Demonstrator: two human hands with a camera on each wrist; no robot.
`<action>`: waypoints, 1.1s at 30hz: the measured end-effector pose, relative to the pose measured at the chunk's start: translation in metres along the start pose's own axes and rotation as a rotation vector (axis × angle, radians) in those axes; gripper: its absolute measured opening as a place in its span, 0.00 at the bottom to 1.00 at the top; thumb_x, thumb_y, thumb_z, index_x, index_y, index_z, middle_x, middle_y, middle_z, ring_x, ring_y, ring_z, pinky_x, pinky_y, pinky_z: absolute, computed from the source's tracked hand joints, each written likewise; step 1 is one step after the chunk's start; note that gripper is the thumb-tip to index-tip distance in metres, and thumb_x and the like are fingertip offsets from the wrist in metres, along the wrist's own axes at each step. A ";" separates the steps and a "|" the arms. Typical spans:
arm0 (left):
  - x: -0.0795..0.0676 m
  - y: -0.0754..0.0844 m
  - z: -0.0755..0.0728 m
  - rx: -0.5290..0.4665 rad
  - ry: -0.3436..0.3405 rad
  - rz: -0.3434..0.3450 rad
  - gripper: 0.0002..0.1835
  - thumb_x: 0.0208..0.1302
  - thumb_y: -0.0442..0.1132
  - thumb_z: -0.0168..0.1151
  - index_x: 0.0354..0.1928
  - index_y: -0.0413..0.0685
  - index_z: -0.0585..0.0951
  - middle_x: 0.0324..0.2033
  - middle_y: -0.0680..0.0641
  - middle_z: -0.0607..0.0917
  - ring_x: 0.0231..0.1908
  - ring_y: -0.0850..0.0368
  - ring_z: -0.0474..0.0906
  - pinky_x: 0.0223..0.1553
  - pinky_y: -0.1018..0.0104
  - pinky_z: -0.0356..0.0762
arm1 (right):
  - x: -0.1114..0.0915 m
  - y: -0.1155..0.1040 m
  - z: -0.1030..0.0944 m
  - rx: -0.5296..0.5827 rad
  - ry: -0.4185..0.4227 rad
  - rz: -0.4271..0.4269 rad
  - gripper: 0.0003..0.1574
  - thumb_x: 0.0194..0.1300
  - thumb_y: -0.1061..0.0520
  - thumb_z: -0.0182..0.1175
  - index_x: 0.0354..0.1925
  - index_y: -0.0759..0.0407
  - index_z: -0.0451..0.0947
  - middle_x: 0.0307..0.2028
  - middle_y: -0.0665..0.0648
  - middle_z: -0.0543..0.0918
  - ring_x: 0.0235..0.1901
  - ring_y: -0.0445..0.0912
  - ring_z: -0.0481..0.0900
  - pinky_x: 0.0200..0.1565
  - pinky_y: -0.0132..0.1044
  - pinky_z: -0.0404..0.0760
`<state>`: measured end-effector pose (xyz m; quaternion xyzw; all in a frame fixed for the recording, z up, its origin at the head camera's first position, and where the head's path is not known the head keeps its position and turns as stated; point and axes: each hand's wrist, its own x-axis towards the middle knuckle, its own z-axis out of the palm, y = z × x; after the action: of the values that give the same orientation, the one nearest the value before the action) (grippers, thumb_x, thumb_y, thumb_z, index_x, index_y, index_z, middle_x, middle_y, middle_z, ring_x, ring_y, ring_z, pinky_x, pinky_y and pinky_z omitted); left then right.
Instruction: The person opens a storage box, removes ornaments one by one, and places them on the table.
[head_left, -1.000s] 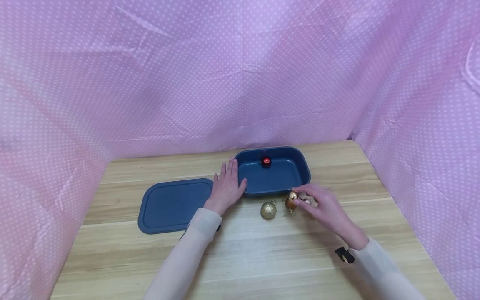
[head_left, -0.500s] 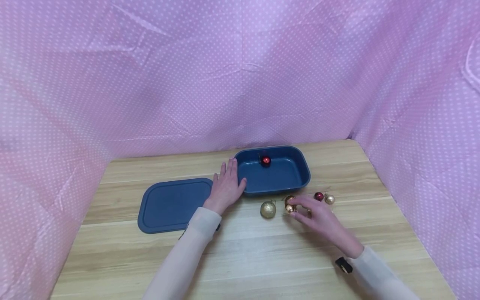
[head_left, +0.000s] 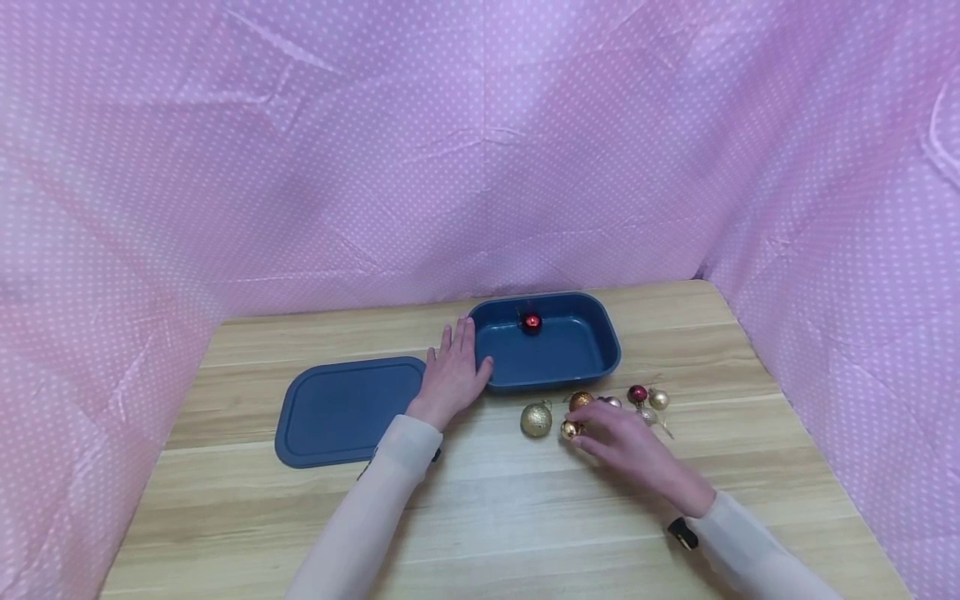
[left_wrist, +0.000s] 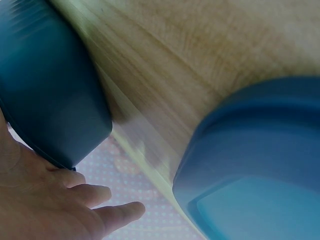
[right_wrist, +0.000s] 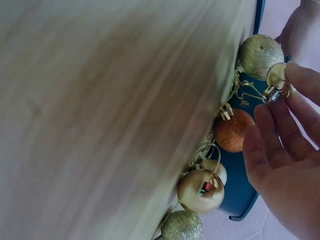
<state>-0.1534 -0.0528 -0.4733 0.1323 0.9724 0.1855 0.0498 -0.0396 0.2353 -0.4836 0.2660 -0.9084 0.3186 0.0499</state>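
Note:
My right hand (head_left: 633, 446) pinches a small shiny gold Christmas ball (head_left: 568, 430) between thumb and fingers, just above the table. In the right wrist view the ball's metal cap (right_wrist: 271, 94) points away from the fingertips. Close by lie a larger gold textured ball (head_left: 536, 420) and an orange glitter ball (head_left: 581, 402). With fingers straight, my left hand (head_left: 450, 379) rests against the left side of an open blue container (head_left: 551, 385). Inside that container sits one shiny red ball (head_left: 532, 322). In the left wrist view the left fingers (left_wrist: 90, 194) lie along the container's wall.
A blue lid (head_left: 345, 412) lies flat on the wooden table (head_left: 495, 517), left of the container. Right of the held ball are a dark red ball (head_left: 637, 393), a pale gold ball (head_left: 659, 399) and a glitter ball (head_left: 647, 414). Pink dotted cloth (head_left: 480, 167) surrounds the table.
My right hand has moved the small gold ball away from the container's front edge, toward me and slightly left. Several balls at the right have come into view. The left hand stays put.

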 end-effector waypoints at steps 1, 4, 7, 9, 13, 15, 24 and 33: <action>0.000 0.000 0.000 0.001 0.000 0.000 0.43 0.79 0.56 0.49 0.83 0.43 0.46 0.82 0.42 0.48 0.80 0.39 0.44 0.72 0.32 0.53 | 0.000 0.000 0.001 0.004 -0.006 0.004 0.24 0.59 0.61 0.75 0.54 0.58 0.85 0.49 0.52 0.88 0.50 0.50 0.86 0.53 0.51 0.83; 0.000 0.000 0.000 0.003 -0.002 -0.002 0.43 0.79 0.56 0.49 0.83 0.43 0.46 0.82 0.42 0.47 0.80 0.39 0.44 0.73 0.32 0.53 | 0.001 0.000 0.003 0.012 -0.018 0.009 0.23 0.58 0.62 0.76 0.53 0.58 0.85 0.48 0.51 0.88 0.48 0.48 0.86 0.52 0.49 0.84; 0.000 0.000 0.000 0.006 -0.006 -0.003 0.43 0.79 0.56 0.49 0.83 0.43 0.45 0.83 0.42 0.47 0.80 0.39 0.44 0.73 0.32 0.53 | 0.001 0.001 0.005 0.019 -0.030 0.015 0.23 0.58 0.62 0.76 0.53 0.58 0.85 0.48 0.51 0.88 0.47 0.47 0.85 0.51 0.46 0.84; 0.000 0.000 0.000 0.006 -0.007 -0.003 0.43 0.79 0.56 0.49 0.83 0.43 0.45 0.83 0.42 0.47 0.80 0.39 0.44 0.73 0.32 0.52 | 0.001 0.001 0.006 0.018 -0.036 0.012 0.23 0.58 0.62 0.76 0.53 0.58 0.85 0.48 0.51 0.87 0.47 0.47 0.85 0.51 0.46 0.85; 0.000 0.000 0.000 0.003 -0.004 -0.001 0.43 0.79 0.56 0.49 0.83 0.43 0.45 0.82 0.42 0.47 0.80 0.39 0.44 0.73 0.32 0.52 | 0.002 0.001 0.007 -0.002 -0.049 -0.001 0.22 0.58 0.61 0.76 0.52 0.58 0.86 0.48 0.52 0.88 0.48 0.48 0.85 0.51 0.46 0.84; -0.001 0.000 0.000 0.001 0.001 -0.001 0.43 0.79 0.56 0.49 0.83 0.42 0.46 0.82 0.42 0.48 0.80 0.39 0.44 0.72 0.32 0.53 | 0.002 0.001 0.007 -0.009 -0.059 -0.003 0.22 0.59 0.60 0.75 0.52 0.58 0.86 0.48 0.52 0.88 0.48 0.48 0.85 0.52 0.47 0.84; 0.000 -0.001 0.001 -0.009 0.012 0.008 0.43 0.79 0.56 0.49 0.83 0.42 0.46 0.82 0.41 0.49 0.80 0.38 0.44 0.72 0.31 0.53 | 0.000 0.001 0.008 -0.040 -0.090 0.016 0.21 0.61 0.57 0.74 0.53 0.56 0.86 0.49 0.52 0.88 0.50 0.49 0.86 0.53 0.49 0.83; 0.001 0.000 0.001 -0.012 0.007 0.001 0.43 0.79 0.56 0.49 0.83 0.43 0.46 0.82 0.41 0.48 0.80 0.38 0.44 0.72 0.31 0.52 | 0.000 0.002 0.009 -0.041 -0.099 0.037 0.20 0.61 0.57 0.74 0.52 0.56 0.86 0.49 0.52 0.88 0.51 0.50 0.85 0.54 0.50 0.82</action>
<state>-0.1539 -0.0524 -0.4747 0.1321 0.9714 0.1917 0.0470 -0.0400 0.2310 -0.4914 0.2635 -0.9208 0.2873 0.0046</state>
